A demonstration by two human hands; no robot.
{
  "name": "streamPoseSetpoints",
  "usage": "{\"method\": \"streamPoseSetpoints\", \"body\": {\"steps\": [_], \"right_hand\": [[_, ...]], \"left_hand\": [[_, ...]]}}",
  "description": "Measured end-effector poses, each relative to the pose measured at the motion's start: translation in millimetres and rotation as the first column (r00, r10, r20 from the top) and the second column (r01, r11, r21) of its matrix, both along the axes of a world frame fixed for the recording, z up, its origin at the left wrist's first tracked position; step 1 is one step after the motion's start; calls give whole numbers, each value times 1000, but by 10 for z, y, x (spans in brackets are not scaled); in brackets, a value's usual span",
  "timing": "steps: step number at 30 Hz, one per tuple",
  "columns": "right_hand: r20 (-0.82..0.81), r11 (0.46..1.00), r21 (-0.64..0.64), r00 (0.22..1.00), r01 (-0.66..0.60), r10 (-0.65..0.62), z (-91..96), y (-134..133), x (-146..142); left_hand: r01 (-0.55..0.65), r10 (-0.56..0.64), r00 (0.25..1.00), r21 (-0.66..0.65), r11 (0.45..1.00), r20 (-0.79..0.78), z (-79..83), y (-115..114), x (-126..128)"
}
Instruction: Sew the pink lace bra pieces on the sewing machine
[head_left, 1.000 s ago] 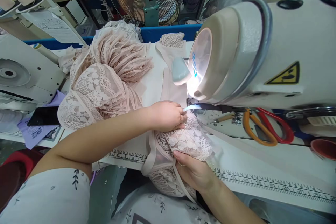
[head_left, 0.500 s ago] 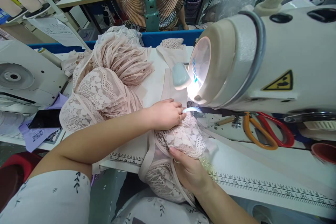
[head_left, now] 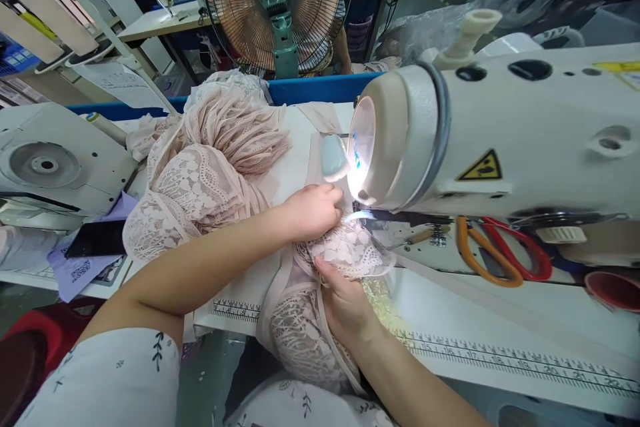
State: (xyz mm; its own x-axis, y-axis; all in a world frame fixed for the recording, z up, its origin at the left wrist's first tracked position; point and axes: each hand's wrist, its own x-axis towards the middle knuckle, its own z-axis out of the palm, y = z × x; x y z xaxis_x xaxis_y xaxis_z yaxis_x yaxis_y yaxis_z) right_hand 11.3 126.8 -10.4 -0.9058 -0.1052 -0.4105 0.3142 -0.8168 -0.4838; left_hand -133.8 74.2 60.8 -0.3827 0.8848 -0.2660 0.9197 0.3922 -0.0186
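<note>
Left hand: the left hand (head_left: 315, 212) sits at the upper edge of the lace, fingers curled down onto it — fingertips hidden, so I cannot tell whether they pinch the cloth or only press on it.
Right hand: the right hand (head_left: 347, 303) is nearer the body, clamped on the lace garment (head_left: 350, 250), thumb on top, the other fingers underneath.
Garment: pale pink lace, partly between the two hands; its upper part lies by the machine, and a lace cup (head_left: 297, 330) hangs below and left of the right hand.
Sewing machine: the big white machine head (head_left: 500, 127) is to the right of the left hand, its round end lit up; a glowing curved piece (head_left: 359, 215) is just beside that hand's fingers.
Pile: a heap of lace cups (head_left: 200, 180) is to the left of the left hand, beyond its forearm.
Scissors: orange-handled scissors (head_left: 483, 257) and a red handle (head_left: 533, 253) lie well right of both hands.
Tabletop: a yellowish patch (head_left: 383, 307) is just right of the right hand; a ruler strip (head_left: 525, 363) runs along the edge past its forearm.
Phone: the black phone (head_left: 97, 239) lies on purple paper (head_left: 75, 270), well left of the hands.
Fan: the large fan (head_left: 277, 7) stands beyond both hands.
</note>
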Motion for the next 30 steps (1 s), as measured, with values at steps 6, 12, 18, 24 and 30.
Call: {"method": "streamPoseSetpoints", "body": {"steps": [6,12,18,24,30], "right_hand": [[-143,988,149,990,25,-3,2,-2,0],[-68,638,688,845,-346,531,112,613,475],[-77,-507,795,885,333,459,89,1385,415],[-189,-621,470,759,627,623,10,1288,140],[-187,-568,452,696,688,693,0,1300,185]], "left_hand": [[-357,354,917,-13,934,185,174,-362,505],[-224,221,954,-11,975,201,-109,-719,489],[-261,257,960,22,965,110,-4,-591,633],[-34,20,999,393,919,39,-186,-203,1029],[181,-135,980,364,913,-149,-575,-291,882]]}}
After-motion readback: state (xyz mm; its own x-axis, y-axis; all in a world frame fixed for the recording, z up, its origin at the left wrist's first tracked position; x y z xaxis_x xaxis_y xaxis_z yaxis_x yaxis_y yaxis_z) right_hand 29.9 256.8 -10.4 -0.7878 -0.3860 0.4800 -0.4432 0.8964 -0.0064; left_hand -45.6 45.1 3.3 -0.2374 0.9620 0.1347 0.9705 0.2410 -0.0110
